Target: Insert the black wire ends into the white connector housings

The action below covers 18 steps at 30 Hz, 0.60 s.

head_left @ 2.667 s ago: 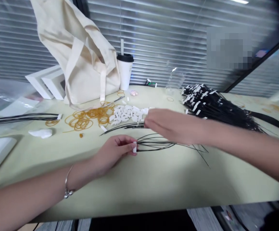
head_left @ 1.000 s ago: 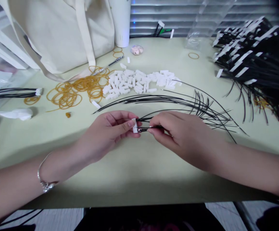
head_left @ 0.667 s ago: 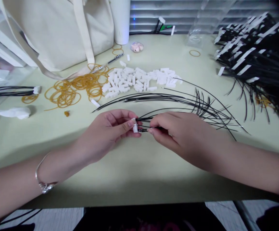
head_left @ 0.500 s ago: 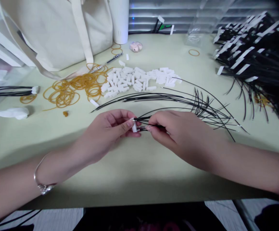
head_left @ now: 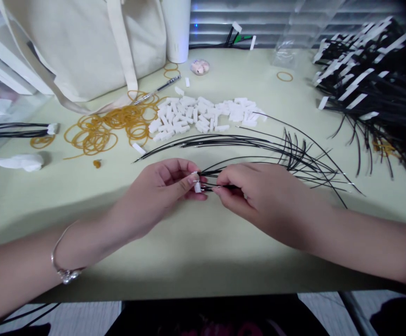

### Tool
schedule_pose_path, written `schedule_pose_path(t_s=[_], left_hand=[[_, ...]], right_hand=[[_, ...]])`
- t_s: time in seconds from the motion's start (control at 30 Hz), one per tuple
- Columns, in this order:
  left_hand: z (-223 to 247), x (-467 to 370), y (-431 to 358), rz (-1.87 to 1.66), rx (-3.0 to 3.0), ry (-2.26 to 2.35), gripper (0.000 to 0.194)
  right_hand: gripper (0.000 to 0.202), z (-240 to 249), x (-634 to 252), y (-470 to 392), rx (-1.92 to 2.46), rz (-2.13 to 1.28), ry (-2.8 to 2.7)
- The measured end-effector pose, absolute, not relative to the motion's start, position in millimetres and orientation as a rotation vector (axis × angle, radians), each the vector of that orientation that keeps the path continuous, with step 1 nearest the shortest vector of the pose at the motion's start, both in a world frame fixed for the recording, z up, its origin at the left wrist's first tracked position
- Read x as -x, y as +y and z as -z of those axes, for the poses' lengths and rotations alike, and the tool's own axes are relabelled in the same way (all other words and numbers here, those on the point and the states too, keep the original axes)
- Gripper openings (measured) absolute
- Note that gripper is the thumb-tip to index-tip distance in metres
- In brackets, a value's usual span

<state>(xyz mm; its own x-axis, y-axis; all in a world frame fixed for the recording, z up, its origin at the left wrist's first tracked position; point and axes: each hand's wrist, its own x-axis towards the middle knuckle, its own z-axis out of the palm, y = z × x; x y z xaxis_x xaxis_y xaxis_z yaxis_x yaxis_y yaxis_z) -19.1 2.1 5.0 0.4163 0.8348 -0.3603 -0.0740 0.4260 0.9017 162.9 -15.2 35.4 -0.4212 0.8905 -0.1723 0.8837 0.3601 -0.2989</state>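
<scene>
A small white connector housing (head_left: 198, 186) is pinched between the thumb and fingers of my left hand (head_left: 170, 182). Several black wires (head_left: 208, 172) run from it to the right. Close beside the housing, my right hand (head_left: 250, 191) is closed on a thin black wire, its tip pointing at the housing's lower part; whether the tip is inside cannot be made out. Behind both hands lies a loose spread of black wires (head_left: 231, 139) with metal tips. Beyond them is a pile of white connector housings (head_left: 185, 114).
Tan rubber bands (head_left: 98, 133) lie in a tangle at left, with a pen (head_left: 157, 89) above. A cloth bag (head_left: 84, 51) and a white cylinder (head_left: 177, 32) stand behind. A big heap of black wires with white connectors (head_left: 371, 88) fills the right back.
The view has shifted slightly. Both hands stay together at the housing; the right hand's wire has moved a little against it, and the housing face now shows more.
</scene>
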Motion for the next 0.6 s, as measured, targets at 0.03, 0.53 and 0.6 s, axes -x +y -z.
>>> schedule_pose_path(t_s=[0.03,0.53,0.6], left_hand=[[-5.0,19.1,1.8,-0.699,-0.960,0.972,0.015],[-3.6,19.2,1.5,-0.686,-1.008,0.974,0.013],[-3.4,19.5,1.5,-0.684,-1.006,0.964,0.013]], right_hand=[[0.024,-34.9,-162.3,-15.2,1.674,-0.548,-2.573],[0.021,-32.9,-162.3,-17.5,1.681,-0.512,-2.489],[0.019,-31.5,-163.1,-17.2,1.655,-0.499,-2.489]])
